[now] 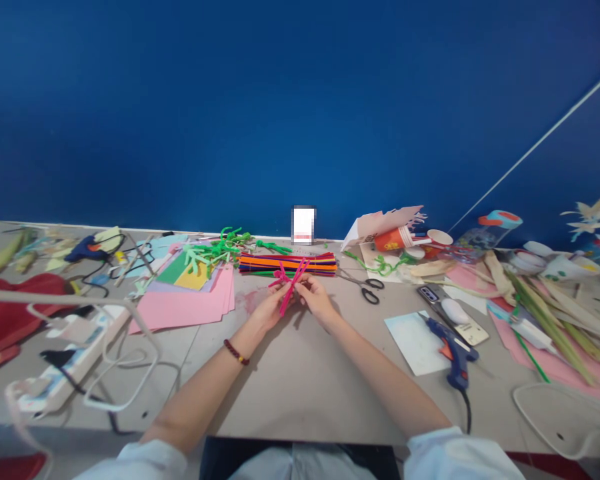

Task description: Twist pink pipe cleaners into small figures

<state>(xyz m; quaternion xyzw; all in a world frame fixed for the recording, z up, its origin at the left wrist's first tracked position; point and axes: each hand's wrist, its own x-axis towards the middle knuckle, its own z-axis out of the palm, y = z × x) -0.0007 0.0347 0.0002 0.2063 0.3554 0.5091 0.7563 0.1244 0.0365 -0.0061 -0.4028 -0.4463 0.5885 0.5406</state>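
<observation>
Pipe cleaners point(293, 285) cross, pinched by left hand point(271, 305) and right hand point(316, 297) before the bundle point(266, 263); shaping, seemingly, next bend wanting steadiness.

A dark red beaded bracelet point(237, 352) circles the left wrist point(251, 335). Just beyond the bracelet, the left hand point(273, 307) curls inward, fingers pinched. Right of the bracelet, the right hand point(315, 297) pinches too, near its partner. The left forearm point(200, 399) slants back from the bracelet; the right forearm point(386, 375) extends well right of it.
</observation>
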